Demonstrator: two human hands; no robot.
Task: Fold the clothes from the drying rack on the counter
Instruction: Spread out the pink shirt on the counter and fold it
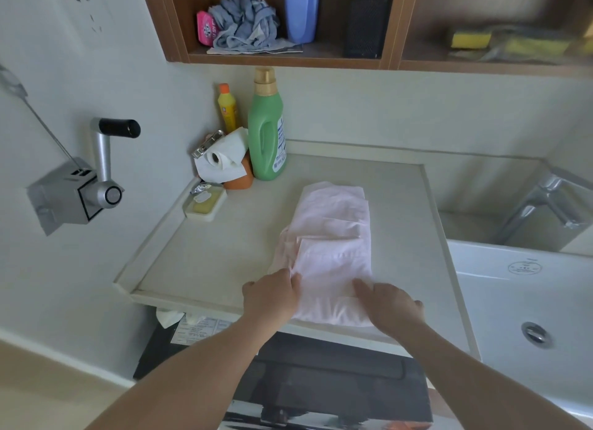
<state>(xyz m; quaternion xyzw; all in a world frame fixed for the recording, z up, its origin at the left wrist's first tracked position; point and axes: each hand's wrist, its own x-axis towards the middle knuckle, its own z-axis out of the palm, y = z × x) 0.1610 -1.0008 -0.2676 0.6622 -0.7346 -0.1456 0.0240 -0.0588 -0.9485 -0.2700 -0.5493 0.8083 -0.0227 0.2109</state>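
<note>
A pale pink garment (333,237) lies folded into a long narrow strip on the beige counter (224,253), running from the front edge toward the back wall. My left hand (272,296) pinches the garment's near left edge between thumb and fingers. My right hand (388,304) grips the near right corner, fingers curled under the cloth at the counter's front edge. The near end of the garment overhangs the counter edge slightly.
A green detergent bottle (267,131), yellow bottle (227,108), paper roll (223,157) and soap dish (205,205) crowd the back left corner. A white sink (526,301) with faucet (545,205) lies right. A wall crank (96,179) hangs left. A wooden shelf (288,59) sits overhead.
</note>
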